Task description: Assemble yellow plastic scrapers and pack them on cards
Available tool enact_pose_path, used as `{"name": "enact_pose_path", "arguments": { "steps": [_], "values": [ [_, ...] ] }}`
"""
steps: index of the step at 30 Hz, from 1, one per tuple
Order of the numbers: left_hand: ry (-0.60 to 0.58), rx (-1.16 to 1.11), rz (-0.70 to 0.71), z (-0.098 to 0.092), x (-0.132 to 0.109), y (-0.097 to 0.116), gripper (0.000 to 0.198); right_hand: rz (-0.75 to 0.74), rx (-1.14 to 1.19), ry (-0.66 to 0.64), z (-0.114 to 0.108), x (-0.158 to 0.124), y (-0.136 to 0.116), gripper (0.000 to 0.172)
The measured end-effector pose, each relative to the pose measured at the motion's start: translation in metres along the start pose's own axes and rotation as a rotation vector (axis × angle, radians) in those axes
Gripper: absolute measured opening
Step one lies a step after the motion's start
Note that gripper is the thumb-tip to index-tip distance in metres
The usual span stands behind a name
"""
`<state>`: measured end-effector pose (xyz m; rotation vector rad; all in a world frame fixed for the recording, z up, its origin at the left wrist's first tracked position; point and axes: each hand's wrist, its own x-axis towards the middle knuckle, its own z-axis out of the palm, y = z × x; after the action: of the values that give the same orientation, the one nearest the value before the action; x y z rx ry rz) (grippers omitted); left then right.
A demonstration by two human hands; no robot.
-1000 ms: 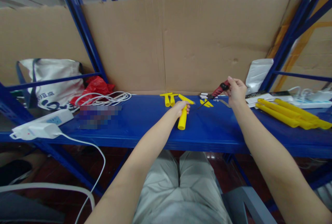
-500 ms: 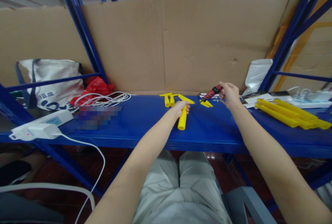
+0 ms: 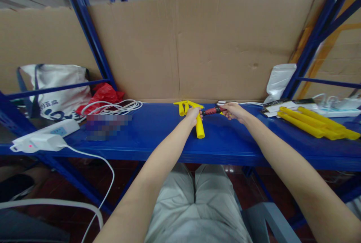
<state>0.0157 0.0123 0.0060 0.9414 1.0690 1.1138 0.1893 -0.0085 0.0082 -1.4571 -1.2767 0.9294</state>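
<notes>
Through the head camera I see the fingers of my right hand (image 3: 234,112) pinched closed on the right end of a red-and-black handle (image 3: 213,110), which lies nearly level and points left. The fingers of my left hand (image 3: 194,116) are curled closed around the far end of a yellow tube (image 3: 200,128), whose round open end faces near, over the middle of the blue shelf (image 3: 158,134). The handle's left end meets the left fingers or stops just beside them; I cannot tell which, nor can I see its tip.

Just beyond the left hand I have short yellow pieces (image 3: 182,110), close to the foot of the cardboard panel (image 3: 220,47). Well to the right lies a group of long yellow tubes (image 3: 303,122), side by side, with a white power strip (image 3: 338,112) beyond them and a pale plastic pouch (image 3: 280,81) leaning at the far right.

On the far left I get a printed cloth bag (image 3: 63,91), a red plastic bag (image 3: 105,93) and coiled white cable (image 3: 121,107); nearer sits another power strip (image 3: 60,126).
</notes>
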Motion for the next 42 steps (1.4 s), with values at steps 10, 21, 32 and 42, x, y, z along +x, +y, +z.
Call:
{"name": "enact_pose_path", "arguments": {
  "steps": [10, 21, 32, 42],
  "values": [
    [0.004, 0.018, 0.035, 0.000, 0.003, -0.002, 0.008, -0.084, -0.240, -0.208, 0.008, -0.006, 0.009, 0.024],
    [0.095, 0.220, 0.201, 0.002, 0.001, -0.004, 0.063, -0.257, -0.544, -0.285, 0.003, -0.002, 0.009, 0.034],
    [-0.055, 0.579, 0.377, 0.000, 0.014, -0.015, 0.063, -0.365, -1.005, 0.198, -0.029, 0.015, 0.006, 0.021],
    [-0.095, 0.817, 0.545, -0.002, 0.019, -0.020, 0.063, -0.105, -1.141, 0.351, -0.068, 0.027, 0.034, 0.044]
  ]
}}
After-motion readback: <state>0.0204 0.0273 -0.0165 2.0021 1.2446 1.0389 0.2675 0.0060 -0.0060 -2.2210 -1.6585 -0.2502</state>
